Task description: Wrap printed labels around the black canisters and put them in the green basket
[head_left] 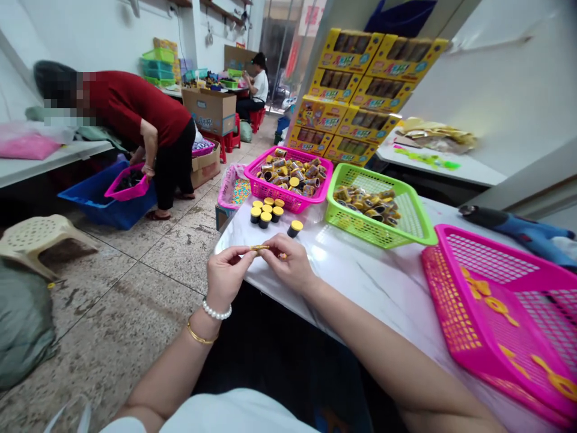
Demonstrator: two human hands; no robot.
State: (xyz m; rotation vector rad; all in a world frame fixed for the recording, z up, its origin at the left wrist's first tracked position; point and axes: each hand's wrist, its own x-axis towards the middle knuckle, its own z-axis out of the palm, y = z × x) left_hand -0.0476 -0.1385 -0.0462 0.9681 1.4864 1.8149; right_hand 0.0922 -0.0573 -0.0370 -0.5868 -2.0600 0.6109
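Note:
A small flat gold-yellow strip is pinched between my two hands, above the near left edge of the white table. My left hand, with a pearl bracelet and a gold bangle on its wrist, grips the strip's left end between thumb and fingers. Closed on the other end is my right hand. Just beyond stand several small black tubs with yellow lids, and one more lidded tub stands apart to their right. Behind them, a pink basket holds many tubs in gold-yellow printed wraps.
A green basket contains more wrapped pieces. At right, a pink basket has yellow plastic pieces, near a blue heat-gun-like tool. Yellow boxes are stacked behind. Left, a person in red bends over a blue tub.

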